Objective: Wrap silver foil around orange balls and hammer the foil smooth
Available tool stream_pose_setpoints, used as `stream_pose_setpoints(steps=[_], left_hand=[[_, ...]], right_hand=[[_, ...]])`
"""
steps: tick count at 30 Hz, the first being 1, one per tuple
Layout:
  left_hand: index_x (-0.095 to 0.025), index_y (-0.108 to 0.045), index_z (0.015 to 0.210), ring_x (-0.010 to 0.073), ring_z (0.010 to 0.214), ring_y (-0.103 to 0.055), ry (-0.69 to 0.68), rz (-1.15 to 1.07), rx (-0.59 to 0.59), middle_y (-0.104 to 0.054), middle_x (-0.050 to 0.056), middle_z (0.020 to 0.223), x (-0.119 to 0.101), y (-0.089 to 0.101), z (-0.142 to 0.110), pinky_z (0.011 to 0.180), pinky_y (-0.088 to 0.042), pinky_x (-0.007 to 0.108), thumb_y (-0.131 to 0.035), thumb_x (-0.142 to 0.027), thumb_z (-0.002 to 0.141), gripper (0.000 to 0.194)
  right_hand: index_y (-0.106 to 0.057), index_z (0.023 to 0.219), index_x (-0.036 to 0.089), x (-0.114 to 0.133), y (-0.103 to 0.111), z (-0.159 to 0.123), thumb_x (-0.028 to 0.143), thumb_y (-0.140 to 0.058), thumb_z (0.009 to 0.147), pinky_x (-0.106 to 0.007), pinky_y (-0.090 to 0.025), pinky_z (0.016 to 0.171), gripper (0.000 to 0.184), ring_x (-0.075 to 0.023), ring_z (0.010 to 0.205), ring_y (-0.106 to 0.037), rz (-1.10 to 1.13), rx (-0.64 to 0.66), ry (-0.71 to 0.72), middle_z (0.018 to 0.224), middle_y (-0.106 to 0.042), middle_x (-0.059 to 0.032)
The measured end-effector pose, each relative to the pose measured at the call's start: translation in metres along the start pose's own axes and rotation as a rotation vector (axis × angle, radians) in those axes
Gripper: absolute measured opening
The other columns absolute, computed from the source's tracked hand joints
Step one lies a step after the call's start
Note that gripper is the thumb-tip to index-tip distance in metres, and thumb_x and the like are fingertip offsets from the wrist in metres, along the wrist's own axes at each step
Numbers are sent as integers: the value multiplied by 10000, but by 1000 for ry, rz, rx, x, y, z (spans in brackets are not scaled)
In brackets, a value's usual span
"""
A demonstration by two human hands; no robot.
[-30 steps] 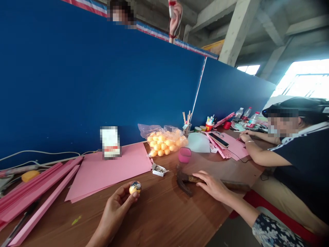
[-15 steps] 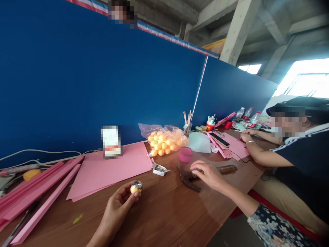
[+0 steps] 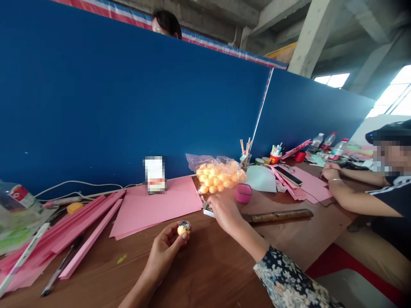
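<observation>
Pinching a small yellow ball (image 3: 184, 228) between thumb and fingertips, the left hand (image 3: 165, 250) is held just above the brown table (image 3: 208, 273) – the ball has a dark, shiny patch on top. The right hand (image 3: 224, 210) is stretched out flat over a little white box (image 3: 208, 209), with the fingers loosely spread and nothing gripped; whether the box is touched cannot be told. Just behind this hand, a clear bag of yellow balls (image 3: 218, 175) is seen, and a pink cup (image 3: 243, 193) is set beside it. A long wooden handle (image 3: 279, 215) is laid on the table to the right of the hand. Pink paper sheets (image 3: 154, 207) are spread out to the left, near a blue wall (image 3: 128, 98). At the far right, 1 other person's arms (image 3: 349, 194) are rested on the table.
</observation>
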State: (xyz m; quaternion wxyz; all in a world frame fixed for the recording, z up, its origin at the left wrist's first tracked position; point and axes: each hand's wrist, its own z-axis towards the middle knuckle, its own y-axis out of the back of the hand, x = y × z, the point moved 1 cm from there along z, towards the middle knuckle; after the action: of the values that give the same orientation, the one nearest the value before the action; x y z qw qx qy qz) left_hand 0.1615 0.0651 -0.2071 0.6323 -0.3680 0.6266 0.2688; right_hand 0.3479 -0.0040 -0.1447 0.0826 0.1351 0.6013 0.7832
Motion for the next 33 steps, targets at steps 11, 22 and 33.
stream_pose_setpoints(steps=[11,22,33], left_hand=[[-122,-540,1079,235,858,-654,25,35,35,-696,99,955,9,7,6,742,-543,319,-685,-397,652,528],[-124,-567,1056,227,833,-651,42,54,-12,-696,93,949,-4,1,-1,736,-542,303,-705,-392,624,526],[-152,-577,1074,232,873,-652,70,119,-1,-691,84,1009,-2,4,2,731,-550,270,-705,-412,630,530]], right_hand=[[-686,813,166,-7,-24,25,104,-558,755,-264,-449,663,154,-221,820,-652,-177,268,-114,787,-704,-84],[-653,897,219,-12,-23,20,190,-495,823,-251,-460,702,176,-191,868,-638,-132,241,-90,888,-678,-51],[-598,884,151,-19,-44,16,115,-431,854,-246,-462,651,174,-192,834,-626,-133,78,-106,850,-652,-93]])
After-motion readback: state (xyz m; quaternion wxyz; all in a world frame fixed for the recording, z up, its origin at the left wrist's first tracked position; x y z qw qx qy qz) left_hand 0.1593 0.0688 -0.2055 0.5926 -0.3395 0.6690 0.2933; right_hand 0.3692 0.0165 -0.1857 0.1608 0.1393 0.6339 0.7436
